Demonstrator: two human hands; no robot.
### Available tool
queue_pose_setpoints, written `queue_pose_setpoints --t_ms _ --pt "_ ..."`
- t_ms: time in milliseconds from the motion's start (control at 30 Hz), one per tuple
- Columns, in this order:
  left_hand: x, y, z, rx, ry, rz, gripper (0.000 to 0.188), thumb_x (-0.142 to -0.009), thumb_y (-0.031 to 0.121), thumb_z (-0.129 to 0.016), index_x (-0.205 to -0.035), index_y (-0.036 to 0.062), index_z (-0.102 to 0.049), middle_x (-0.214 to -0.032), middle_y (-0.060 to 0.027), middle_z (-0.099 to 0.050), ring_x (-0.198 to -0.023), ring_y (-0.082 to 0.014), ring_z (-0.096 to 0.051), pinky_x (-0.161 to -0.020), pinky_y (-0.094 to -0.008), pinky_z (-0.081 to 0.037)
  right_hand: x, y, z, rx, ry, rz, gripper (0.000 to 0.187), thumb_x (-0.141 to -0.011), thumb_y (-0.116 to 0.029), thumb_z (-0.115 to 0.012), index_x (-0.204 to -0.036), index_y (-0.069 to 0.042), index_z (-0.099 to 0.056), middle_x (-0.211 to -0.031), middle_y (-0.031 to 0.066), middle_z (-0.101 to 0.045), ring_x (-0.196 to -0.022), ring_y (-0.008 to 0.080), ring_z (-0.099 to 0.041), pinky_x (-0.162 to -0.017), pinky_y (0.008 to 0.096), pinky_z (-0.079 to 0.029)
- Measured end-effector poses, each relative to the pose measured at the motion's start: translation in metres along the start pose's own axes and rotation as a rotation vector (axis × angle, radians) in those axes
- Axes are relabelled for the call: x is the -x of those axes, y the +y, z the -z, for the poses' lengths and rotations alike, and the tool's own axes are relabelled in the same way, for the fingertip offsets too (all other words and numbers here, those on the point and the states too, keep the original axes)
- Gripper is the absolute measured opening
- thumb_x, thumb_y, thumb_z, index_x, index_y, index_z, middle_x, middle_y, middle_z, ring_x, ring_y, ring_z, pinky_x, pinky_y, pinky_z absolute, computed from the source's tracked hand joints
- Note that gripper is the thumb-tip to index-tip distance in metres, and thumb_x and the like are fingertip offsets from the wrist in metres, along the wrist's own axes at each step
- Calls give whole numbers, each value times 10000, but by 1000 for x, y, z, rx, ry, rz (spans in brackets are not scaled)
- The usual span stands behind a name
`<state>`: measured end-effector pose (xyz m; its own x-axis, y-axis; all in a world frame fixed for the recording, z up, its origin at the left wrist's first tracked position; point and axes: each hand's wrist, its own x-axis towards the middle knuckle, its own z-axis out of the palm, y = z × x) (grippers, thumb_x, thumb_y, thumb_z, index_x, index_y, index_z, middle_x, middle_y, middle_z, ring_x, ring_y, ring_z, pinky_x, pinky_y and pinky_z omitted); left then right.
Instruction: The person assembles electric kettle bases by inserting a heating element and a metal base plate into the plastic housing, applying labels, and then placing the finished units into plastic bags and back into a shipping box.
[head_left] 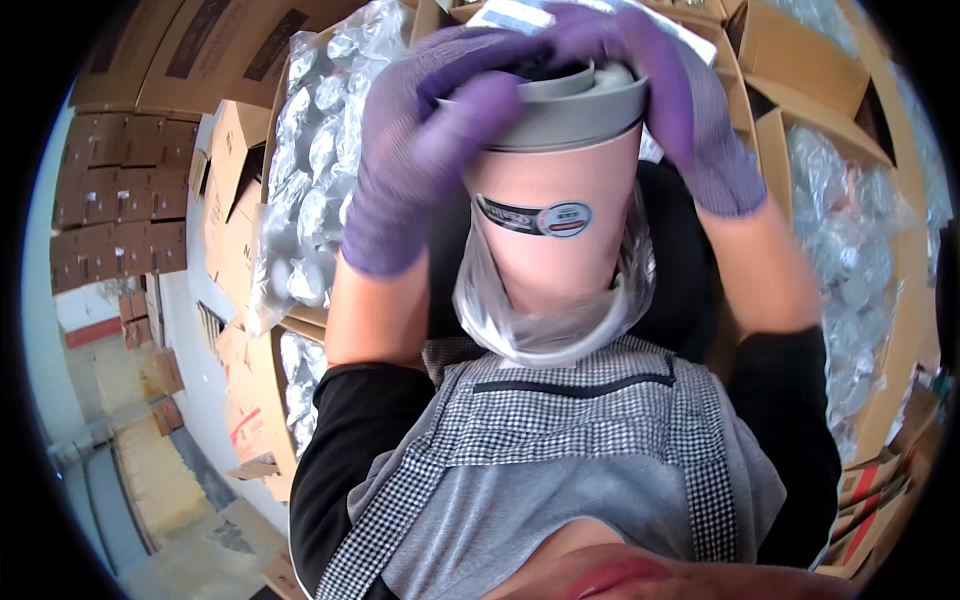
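A pink tumbler-shaped cup (556,235) with a grey lid (580,108) stands upright in front of my chest. Its lower end sits in a clear plastic bag (545,322) pushed down around its base. A small oval sticker runs across the pink body. My left hand (425,150), in a purple glove, grips the lid's left rim. My right hand (668,90), also gloved in purple, lies over the top and right side of the lid. Both hands press on the lid from above.
An open cardboard box (250,130) at the left holds several items wrapped in clear plastic (315,170). Another box (900,330) with wrapped items stands at the right. Stacked brown cartons (120,190) line the far left. I wear a checked apron (560,430).
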<state>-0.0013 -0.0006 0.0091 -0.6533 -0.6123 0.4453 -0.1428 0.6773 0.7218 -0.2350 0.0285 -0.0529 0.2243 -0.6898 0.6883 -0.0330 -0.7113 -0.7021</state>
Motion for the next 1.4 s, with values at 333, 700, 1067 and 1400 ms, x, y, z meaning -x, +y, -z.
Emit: queue_pose_setpoints --t_ms 333,700,1067,1400 --pt "10 22 -5 -29 51 -41 512 -959 333 -571 -1323 -21 -635 -1233 -198 -674 -1230 -303 -612 -1110 -378 -421 -3 -30 5 250 -99 -2 356 -1073 -250 -422 -1224 -12 -639 -1182 169 -695 -1113 284 -672 -987 374 -524" --pt "11 3 -4 146 52 36 467 -985 365 -526 -1195 -9 -711 -1180 -177 -707 -1169 -279 -640 -1076 -391 -449 8 -35 -11 245 62 33 506 -1106 -337 -336 -1156 32 -679 -1146 158 -687 -1046 231 -662 -964 333 -487" --pt "16 -14 -7 90 51 -129 419 -993 313 -577 -1204 -30 -691 -1194 -202 -689 -1218 -348 -587 -1083 -426 -423 16 -47 -27 365 85 -75 423 -1078 -306 -372 -1113 -2 -663 -1090 145 -704 -991 250 -691 -876 335 -533" --pt "11 42 -2 -57 49 -76 420 -939 356 -625 -1113 -10 -733 -1166 -200 -699 -1199 -336 -600 -1113 -442 -379 29 -9 -16 -25 369 -269 452 -1072 -276 -334 -1119 34 -659 -1151 172 -688 -1107 282 -658 -1016 361 -481"
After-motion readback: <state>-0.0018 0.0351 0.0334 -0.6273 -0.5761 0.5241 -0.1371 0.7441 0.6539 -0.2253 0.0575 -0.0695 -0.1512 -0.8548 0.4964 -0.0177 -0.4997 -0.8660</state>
